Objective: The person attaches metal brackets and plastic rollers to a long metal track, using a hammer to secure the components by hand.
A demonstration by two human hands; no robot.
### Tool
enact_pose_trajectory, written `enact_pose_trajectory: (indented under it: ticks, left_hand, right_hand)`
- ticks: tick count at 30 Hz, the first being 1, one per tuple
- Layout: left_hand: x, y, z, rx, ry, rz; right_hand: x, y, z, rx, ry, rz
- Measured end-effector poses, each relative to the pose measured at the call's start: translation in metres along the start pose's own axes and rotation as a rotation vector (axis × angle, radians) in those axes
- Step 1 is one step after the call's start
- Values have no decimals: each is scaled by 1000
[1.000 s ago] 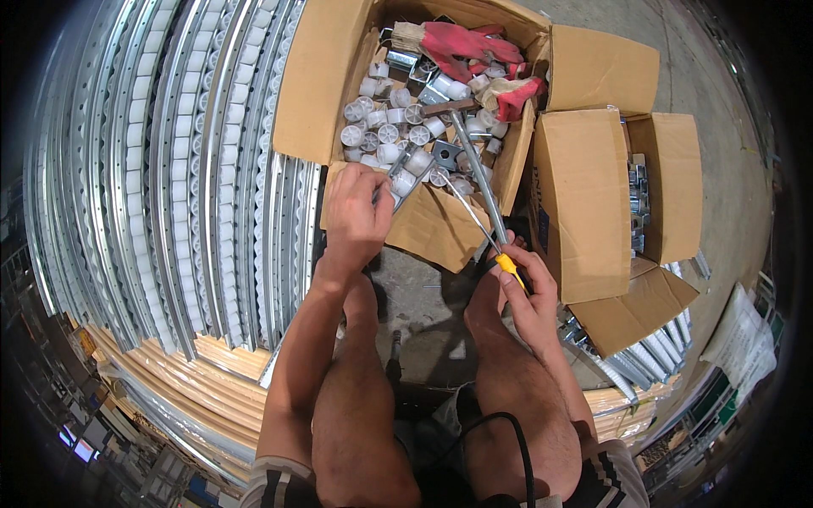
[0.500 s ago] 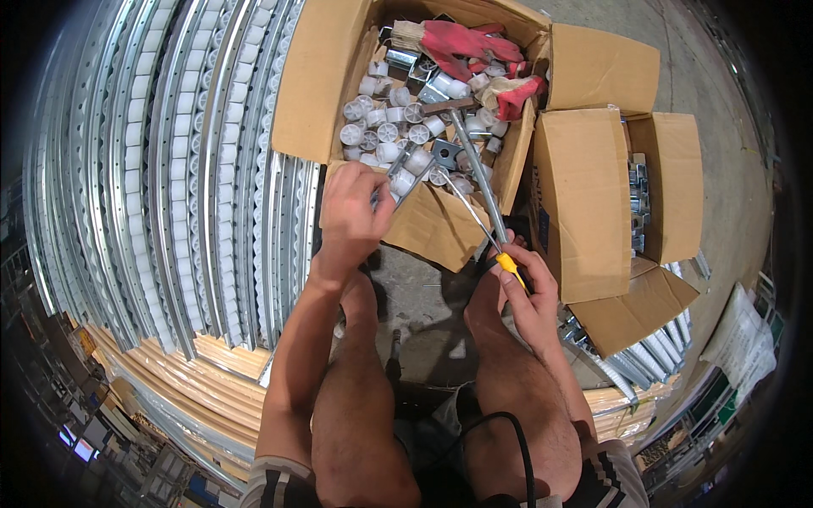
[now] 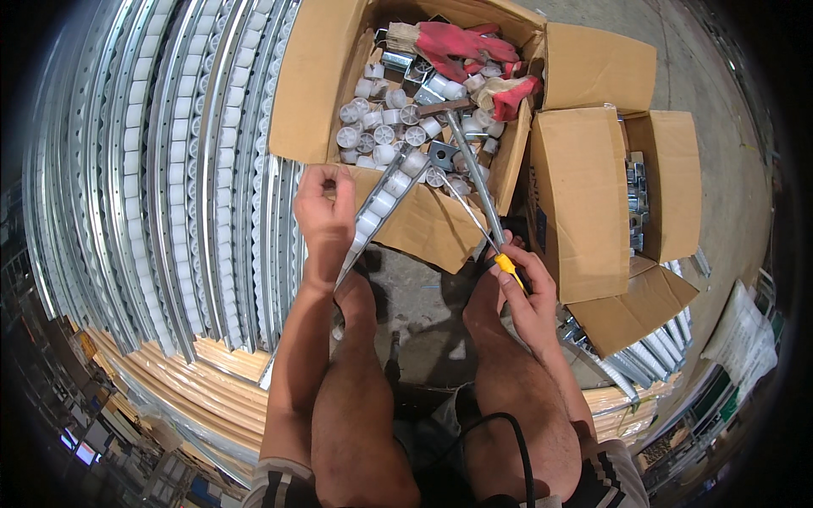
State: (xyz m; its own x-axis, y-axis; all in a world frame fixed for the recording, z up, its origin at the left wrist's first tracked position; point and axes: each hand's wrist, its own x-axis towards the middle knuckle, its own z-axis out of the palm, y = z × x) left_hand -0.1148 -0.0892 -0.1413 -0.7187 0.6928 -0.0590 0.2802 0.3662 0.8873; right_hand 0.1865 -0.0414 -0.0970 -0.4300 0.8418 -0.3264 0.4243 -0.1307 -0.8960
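My left hand (image 3: pixel 324 212) is closed, fingers curled, just left of a short metal roller track (image 3: pixel 378 206) with white rollers. Whether anything small is pinched in it is hidden. The track slants from the carton's near edge down toward my left knee. My right hand (image 3: pixel 527 284) is closed around a screwdriver with a yellow handle (image 3: pixel 506 264); its thin shaft points up and left. The same hand grips the lower end of a hammer (image 3: pixel 476 165) with a steel handle. The brown hammer head lies over loose white rollers (image 3: pixel 383 135) in the carton.
An open cardboard carton (image 3: pixel 309 85) holds rollers, metal brackets and red-palmed gloves (image 3: pixel 449 46). A second carton (image 3: pixel 580 203) with metal parts stands at the right. Long roller tracks (image 3: pixel 182 169) are stacked at the left. A black cable (image 3: pixel 527 440) crosses my lap.
My left hand has moved left and slightly down, off the roller track, and more of the track now shows. My right hand stays in place with the screwdriver and hammer.
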Motion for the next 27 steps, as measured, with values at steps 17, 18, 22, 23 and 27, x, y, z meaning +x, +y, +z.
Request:
enact_pose_trajectory:
  ticks: [17,18,22,23,27]
  left_hand:
    - [-20,-2,28,125,-82,302]
    - [-20,-1,29,101,-77,282]
    - [-16,-3,27,51,-69,252]
    - [-17,-2,26,40,-79,215]
    - [-17,4,18,-21,-136,105]
  right_hand:
    - [1,1,2,15,-15,0]
    - [1,-1,2,17,-20,7]
    - [1,-3,1,18,-25,19]
    - [1,-3,1,17,-24,20]
    - [1,-2,0,14,-22,21]
